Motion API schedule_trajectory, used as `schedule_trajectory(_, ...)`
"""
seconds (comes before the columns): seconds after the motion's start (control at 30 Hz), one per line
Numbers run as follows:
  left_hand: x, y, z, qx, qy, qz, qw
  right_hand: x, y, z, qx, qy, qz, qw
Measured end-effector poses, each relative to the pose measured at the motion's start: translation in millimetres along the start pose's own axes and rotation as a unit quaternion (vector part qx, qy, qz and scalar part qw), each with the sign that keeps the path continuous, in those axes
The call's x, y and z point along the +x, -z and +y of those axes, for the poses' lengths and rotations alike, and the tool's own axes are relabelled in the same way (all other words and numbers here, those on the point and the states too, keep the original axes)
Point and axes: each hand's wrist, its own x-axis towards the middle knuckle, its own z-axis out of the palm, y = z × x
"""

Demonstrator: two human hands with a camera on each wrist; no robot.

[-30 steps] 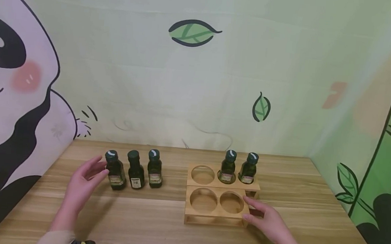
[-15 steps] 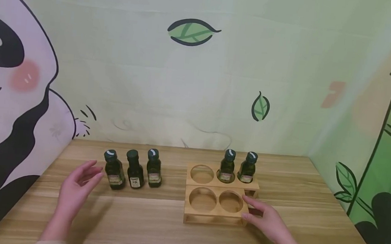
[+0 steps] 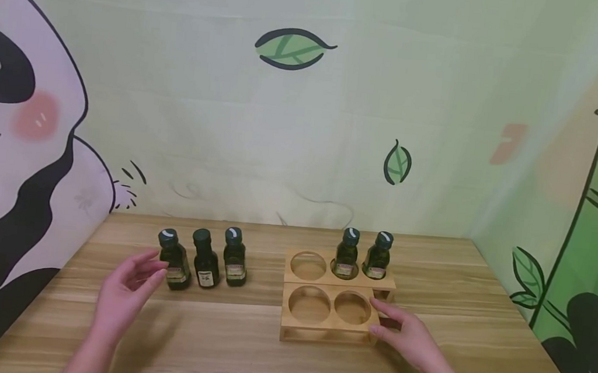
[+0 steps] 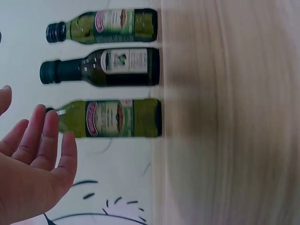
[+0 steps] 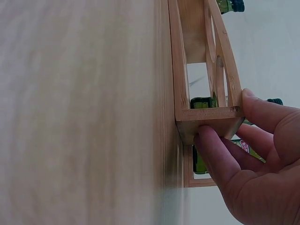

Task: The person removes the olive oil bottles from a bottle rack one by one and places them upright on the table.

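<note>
My left hand point(image 3: 130, 290), its fingers loosely bent, hovers beside the leftmost of three small dark-green glass bottles, which look like olive oil bottles. That left bottle point(image 3: 175, 264) stands upright. In the left wrist view, the fingertips overlap its neck point(image 4: 70, 117); contact cannot be made out. Next to it are a slimmer middle bottle point(image 3: 206, 261) and a right bottle point(image 3: 236, 260). My right hand point(image 3: 408, 335) holds the right end of a two-tier wooden bottle rack point(image 3: 329, 336). In the right wrist view, the thumb lies on its upper edge and the fingers against its end panel point(image 5: 211, 125).
Two bottles stand in the rack's back row, one in the middle hole point(image 3: 346, 257) and one in the right hole point(image 3: 378, 260). The back-left hole and both front holes hold nothing. Behind the wooden table point(image 3: 213, 343) hangs a printed cloth point(image 3: 195, 96).
My left hand drew back slightly left from the left bottle, then came in toward it again. The right hand stays on the rack. The bottles have not moved.
</note>
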Motion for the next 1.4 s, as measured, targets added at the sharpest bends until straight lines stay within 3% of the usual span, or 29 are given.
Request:
schedule_trajectory(0.63, -11.0, -48.6, 19.3, -0.044, -0.017, -0.096, 0.9943, 0, 0, 0, 0.001, -0.005, 0.001, 1.000)
schedule_trajectory(0.93, -15.5, -74.8, 26.9, -0.024, 0.000, -0.147, 0.9889, 0, 0, 1, 0.001, -0.004, 0.001, 1.000)
schedule_trajectory(1.4, -14.9, -111.6, 41.9, -0.039, -0.032, -0.203, 0.9779, 1, 0, 1, 0.001, 0.002, -0.006, 1.000)
